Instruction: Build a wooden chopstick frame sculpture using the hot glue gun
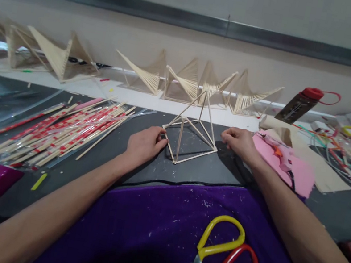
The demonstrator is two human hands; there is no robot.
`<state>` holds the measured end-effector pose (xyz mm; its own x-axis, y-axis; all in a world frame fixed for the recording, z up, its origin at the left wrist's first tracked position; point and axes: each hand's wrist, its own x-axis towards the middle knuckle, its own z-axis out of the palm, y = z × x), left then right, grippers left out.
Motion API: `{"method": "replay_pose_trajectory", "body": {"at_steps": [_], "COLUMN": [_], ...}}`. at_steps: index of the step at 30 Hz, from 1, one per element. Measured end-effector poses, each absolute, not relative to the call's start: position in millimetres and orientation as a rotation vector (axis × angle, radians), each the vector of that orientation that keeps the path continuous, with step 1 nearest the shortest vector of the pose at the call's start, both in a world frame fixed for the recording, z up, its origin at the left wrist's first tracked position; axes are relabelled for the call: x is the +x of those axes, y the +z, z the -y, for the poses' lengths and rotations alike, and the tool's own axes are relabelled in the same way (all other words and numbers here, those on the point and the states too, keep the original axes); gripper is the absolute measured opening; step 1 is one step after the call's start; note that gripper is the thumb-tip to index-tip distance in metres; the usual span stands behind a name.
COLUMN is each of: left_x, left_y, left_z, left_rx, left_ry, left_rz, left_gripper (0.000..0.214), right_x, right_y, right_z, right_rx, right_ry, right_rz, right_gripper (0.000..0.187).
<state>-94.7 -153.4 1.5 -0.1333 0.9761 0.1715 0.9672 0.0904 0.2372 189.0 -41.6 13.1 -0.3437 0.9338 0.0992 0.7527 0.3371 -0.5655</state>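
A small frame of thin wooden sticks (192,131) stands on the dark table between my hands, shaped like a tilted pyramid. My left hand (144,144) rests knuckles-up at its left corner, fingers curled onto a stick end. My right hand (238,142) sits at the frame's right corner, fingers curled and touching the base there. Both forearms reach in from the bottom of the view.
A pile of wrapped chopsticks (59,133) lies to the left. Finished stick models (200,84) line the back ledge. A glue gun (276,150) lies on a pink sheet (297,173) at right. Scissors (217,257) rest on purple cloth (152,227) near me.
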Motion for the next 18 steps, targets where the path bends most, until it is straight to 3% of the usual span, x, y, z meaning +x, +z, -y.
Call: {"method": "replay_pose_trajectory", "body": {"at_steps": [6,18], "left_x": [-93.9,-98.7], "left_y": [11.1,5.8], "left_z": [137.8,116.7], "left_rx": [1.808,1.826], "left_ry": [0.438,0.555], "left_rz": [-2.377,-2.416], "left_gripper": [0.037,0.028], "right_x": [164.9,150.3], "right_y": [3.8,9.1], "right_z": [16.0,9.4], "right_rx": [-1.531,-1.608], "right_ry": [0.613,0.828], "right_rz": [2.365,2.359], "right_gripper": [0.023,0.017]}}
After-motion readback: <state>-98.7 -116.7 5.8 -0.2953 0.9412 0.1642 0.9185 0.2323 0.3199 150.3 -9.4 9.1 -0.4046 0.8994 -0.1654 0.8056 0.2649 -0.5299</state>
